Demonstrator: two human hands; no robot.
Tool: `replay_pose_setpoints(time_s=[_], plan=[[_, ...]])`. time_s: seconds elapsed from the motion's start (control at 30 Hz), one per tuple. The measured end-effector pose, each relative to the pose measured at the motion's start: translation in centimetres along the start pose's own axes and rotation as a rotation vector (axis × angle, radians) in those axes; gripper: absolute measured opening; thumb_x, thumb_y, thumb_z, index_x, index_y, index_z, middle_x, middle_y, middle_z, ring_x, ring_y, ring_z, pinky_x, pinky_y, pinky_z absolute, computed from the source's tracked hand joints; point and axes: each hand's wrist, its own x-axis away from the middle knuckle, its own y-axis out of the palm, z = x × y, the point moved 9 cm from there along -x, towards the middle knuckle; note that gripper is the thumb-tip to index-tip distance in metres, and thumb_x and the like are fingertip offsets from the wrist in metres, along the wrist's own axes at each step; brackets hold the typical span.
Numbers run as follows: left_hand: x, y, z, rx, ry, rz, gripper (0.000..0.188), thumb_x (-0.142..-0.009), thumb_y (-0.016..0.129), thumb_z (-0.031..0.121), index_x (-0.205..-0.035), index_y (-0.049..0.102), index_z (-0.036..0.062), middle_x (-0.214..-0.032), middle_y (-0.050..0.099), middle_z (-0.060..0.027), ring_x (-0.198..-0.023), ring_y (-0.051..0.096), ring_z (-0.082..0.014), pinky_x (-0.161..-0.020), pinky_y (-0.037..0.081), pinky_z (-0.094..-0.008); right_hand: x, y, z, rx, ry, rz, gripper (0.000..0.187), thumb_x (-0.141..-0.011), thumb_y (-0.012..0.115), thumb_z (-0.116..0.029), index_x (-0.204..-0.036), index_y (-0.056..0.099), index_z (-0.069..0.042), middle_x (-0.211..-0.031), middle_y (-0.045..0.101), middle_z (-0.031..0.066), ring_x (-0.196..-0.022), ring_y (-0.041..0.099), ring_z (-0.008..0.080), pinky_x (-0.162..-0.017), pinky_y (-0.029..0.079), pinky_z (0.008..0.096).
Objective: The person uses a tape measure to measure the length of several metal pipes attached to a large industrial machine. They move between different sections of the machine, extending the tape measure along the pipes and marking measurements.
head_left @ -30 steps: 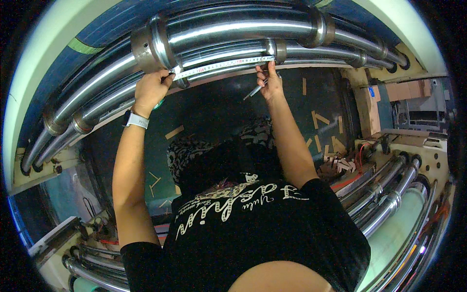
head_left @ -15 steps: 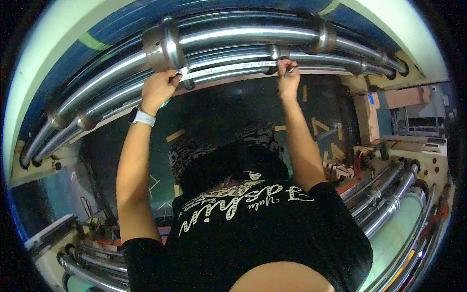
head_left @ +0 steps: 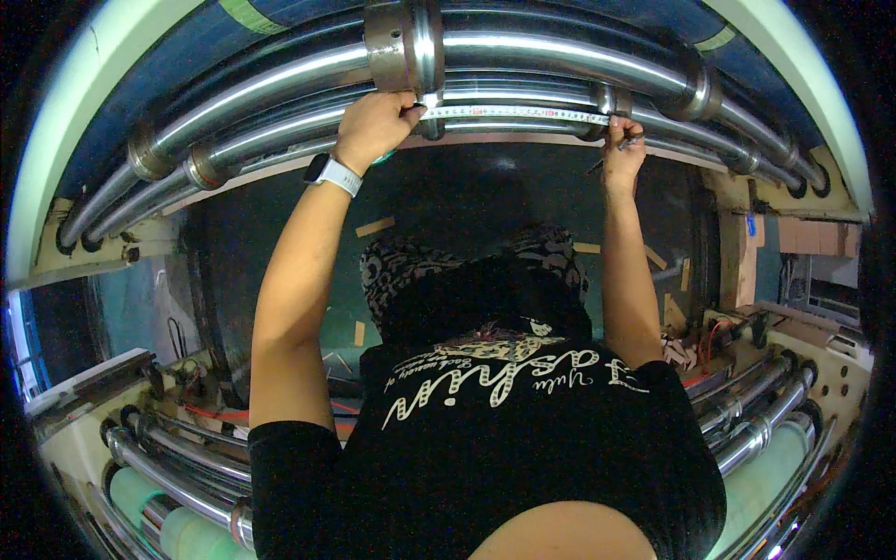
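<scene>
A white tape measure (head_left: 513, 113) with red marks is stretched along the shiny metal shafts between my two hands. My left hand (head_left: 375, 129) pinches its left end just below a wide metal collar (head_left: 390, 47). A bit of teal shows under that palm; what it belongs to is mostly hidden. At a smaller collar (head_left: 611, 96), my right hand (head_left: 623, 154) grips the tape's right end between thumb and fingers. A thin dark object, too small to name, also pokes out of the right hand. A watch with a pale strap (head_left: 333, 175) is on my left wrist.
Several parallel metal shafts (head_left: 569, 54) with collars span the machine ahead, below a blue surface (head_left: 308, 28). Pale strips (head_left: 376, 227) lie scattered on the dark floor (head_left: 280, 243). More rollers (head_left: 177, 481) and cream machine frames stand behind me on both sides.
The whole view has shifted, so the shafts and hands now appear farther right. Both hands stay at the same collars, with the tape still stretched between them.
</scene>
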Motion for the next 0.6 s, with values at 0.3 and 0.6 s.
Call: replay_pose_setpoints(time_s=[0.3,0.6], plan=[[0.0,0.2,0.0,0.000,-0.055,-0.065,0.026,-0.079,0.053,0.039,-0.086,0.063,0.0155,-0.075,0.061,-0.0144,-0.072,0.059,-0.0345,-0.063,0.046,-0.0440,0.1,-0.1,0.3,-0.079,0.076,-0.002,0.015,-0.081,0.062,-0.019,-0.076,0.052,-0.009,-0.062,0.048,-0.0042,-0.050,0.040,0.0040,-0.043,0.032,0.0193],[0.1,0.0,0.1,-0.050,-0.030,-0.013,0.022,-0.081,0.051,0.033,-0.086,0.062,0.0143,-0.076,0.062,-0.0135,-0.074,0.059,-0.0328,-0.063,0.045,-0.0433,3.5,-0.9,2.6,-0.212,0.412,-0.008,0.028,-0.081,0.060,-0.035,-0.078,0.048,-0.011,-0.061,0.047,-0.0017,-0.046,0.043,0.0085,-0.039,0.034,0.0223]])
